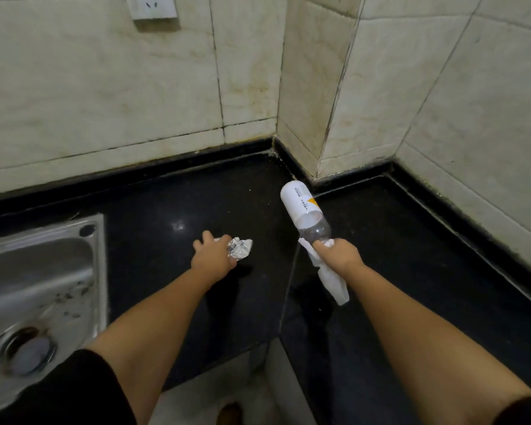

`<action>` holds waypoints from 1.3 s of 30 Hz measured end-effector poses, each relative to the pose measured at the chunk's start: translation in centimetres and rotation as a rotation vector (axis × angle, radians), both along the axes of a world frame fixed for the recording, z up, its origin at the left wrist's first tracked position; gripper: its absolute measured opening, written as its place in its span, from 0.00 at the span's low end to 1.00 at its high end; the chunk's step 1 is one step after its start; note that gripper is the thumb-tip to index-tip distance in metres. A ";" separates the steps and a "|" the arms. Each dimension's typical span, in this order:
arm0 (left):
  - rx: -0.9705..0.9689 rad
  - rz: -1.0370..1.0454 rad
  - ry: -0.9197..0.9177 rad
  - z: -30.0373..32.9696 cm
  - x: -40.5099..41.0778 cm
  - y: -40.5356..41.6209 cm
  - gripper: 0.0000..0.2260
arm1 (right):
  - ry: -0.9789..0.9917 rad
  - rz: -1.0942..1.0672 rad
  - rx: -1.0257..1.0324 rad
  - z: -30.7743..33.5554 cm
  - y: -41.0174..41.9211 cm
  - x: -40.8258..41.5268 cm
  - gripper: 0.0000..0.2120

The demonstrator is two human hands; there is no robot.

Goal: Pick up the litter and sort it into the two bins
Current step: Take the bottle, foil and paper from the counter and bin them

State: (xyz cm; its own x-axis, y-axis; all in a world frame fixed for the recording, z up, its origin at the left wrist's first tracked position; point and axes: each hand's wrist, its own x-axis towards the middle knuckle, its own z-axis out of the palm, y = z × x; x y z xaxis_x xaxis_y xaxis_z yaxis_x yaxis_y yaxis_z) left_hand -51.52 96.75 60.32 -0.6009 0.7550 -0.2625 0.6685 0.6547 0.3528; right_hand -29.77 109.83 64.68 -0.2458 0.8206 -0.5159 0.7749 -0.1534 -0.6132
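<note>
There was one plastic bottle [304, 211], one crumpled foil ball [240, 248], one white paper scrap [331, 279], one steel sink [40, 271], one wall socket [151, 7], and two hands.

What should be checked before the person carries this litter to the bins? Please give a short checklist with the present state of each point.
1. Left hand closed on the foil ball: ok.
2. Right hand holding the plastic bottle at its neck end: ok.
3. White tissue secure in the right hand: not ok, it hangs loose below the hand.
4. More litter on the black counter: ok, none visible.
5. The two bins in view: not ok, neither is visible.
6. Bottle empty: cannot tell; the clear part looks empty, the label hides the rest.
</note>
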 end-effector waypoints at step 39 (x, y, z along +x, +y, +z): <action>-0.110 2.170 -0.113 1.3 65.1 -99.7 0.20 | -0.097 2.244 0.179 -0.9 -98.8 17.5 0.28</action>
